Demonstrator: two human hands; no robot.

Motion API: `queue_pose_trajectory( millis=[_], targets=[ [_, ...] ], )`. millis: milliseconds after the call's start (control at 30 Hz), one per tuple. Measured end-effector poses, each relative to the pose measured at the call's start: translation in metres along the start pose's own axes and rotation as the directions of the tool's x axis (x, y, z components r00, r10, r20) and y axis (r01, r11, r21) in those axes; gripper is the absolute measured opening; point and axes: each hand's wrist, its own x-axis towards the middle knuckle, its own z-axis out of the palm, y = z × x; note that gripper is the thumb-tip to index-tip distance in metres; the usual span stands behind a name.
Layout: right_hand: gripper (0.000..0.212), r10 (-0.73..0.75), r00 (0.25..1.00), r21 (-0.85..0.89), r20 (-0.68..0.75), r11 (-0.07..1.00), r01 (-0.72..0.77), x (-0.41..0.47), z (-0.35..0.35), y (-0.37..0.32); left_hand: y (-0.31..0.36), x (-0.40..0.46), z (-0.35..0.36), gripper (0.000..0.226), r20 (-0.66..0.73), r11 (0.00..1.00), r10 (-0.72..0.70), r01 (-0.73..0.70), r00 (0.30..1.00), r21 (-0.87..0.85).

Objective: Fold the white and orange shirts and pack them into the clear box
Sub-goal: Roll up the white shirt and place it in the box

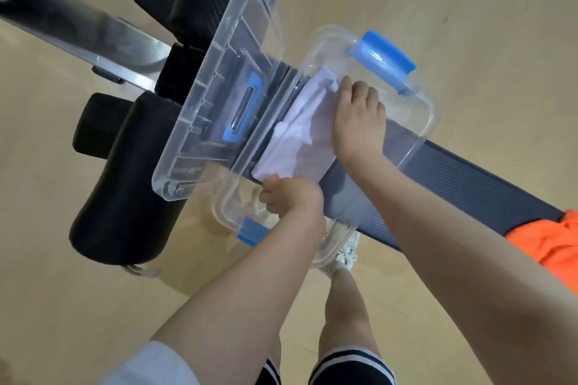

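The clear box [422,122] with blue latches rests across a dark padded bench. A folded white shirt [300,137] lies inside it. My right hand [359,122] lies flat on the shirt's right side, fingers spread. My left hand [291,194] grips the shirt's near edge at the box's near end, its fingers curled. The orange shirt [550,241] lies crumpled on the bench at the far right edge of the view.
The box's clear lid [219,84] with a blue handle lies upside down beside the box, toward the left. Black foam rollers [119,184] and a metal frame [125,50] stand beyond it. My legs and a white shoe [344,253] stand on the tan wooden floor below.
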Motion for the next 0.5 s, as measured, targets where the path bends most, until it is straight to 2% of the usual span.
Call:
queue_pose_trajectory(
  millis=[67, 100, 167, 233, 267, 300, 367, 433, 500],
  targets=[
    [0.049, 0.027, 0.999, -0.059, -0.029, 0.998, -0.029, -0.006, -0.008, -0.001, -0.002, -0.009, 0.0, 0.032, 0.089, 0.992, 0.123, -0.124, 0.988, 0.011],
    [0.05, 0.026, 1.0, -0.066, 0.006, 0.998, -0.026, -0.005, -0.012, -0.003, -0.004, -0.002, 0.004, 0.031, 0.126, 0.992, 0.127, -0.123, 0.984, -0.038],
    [0.051, -0.057, 0.997, -0.042, 0.051, 0.997, 0.06, -0.003, -0.01, -0.004, -0.003, 0.011, 0.008, 0.032, 0.156, 0.995, 0.049, -0.034, 0.986, -0.099],
    [0.052, -0.128, 0.992, -0.034, 0.014, 0.991, 0.129, -0.004, -0.012, -0.008, 0.001, 0.021, 0.009, 0.036, 0.174, 0.991, 0.019, 0.004, 0.985, -0.131],
    [0.048, -0.143, 0.99, -0.09, 0.008, 0.986, 0.143, -0.003, -0.016, -0.009, 0.001, 0.028, 0.011, 0.037, 0.171, 0.989, 0.019, 0.007, 0.985, -0.149],
    [0.043, -0.159, 0.986, -0.119, 0.046, 0.979, 0.163, -0.001, -0.019, -0.011, 0.004, 0.028, 0.01, 0.037, 0.171, 0.987, 0.004, 0.024, 0.985, -0.161],
    [0.043, -0.173, 0.957, -0.027, 0.233, 0.983, 0.184, 0.002, -0.014, -0.011, 0.006, 0.026, 0.008, 0.037, 0.176, 0.988, 0.0, 0.026, 0.984, -0.149],
    [0.051, -0.078, 0.892, 0.048, 0.445, 0.997, 0.063, 0.007, -0.008, -0.007, 0.005, 0.024, 0.007, 0.038, 0.204, 0.989, 0.002, 0.029, 0.979, -0.146],
    [0.058, -0.028, 0.872, 0.082, 0.489, 0.997, -0.014, 0.011, 0.002, -0.003, 0.007, 0.025, 0.007, 0.039, 0.195, 0.993, -0.02, 0.042, 0.981, -0.107]
  ],
)
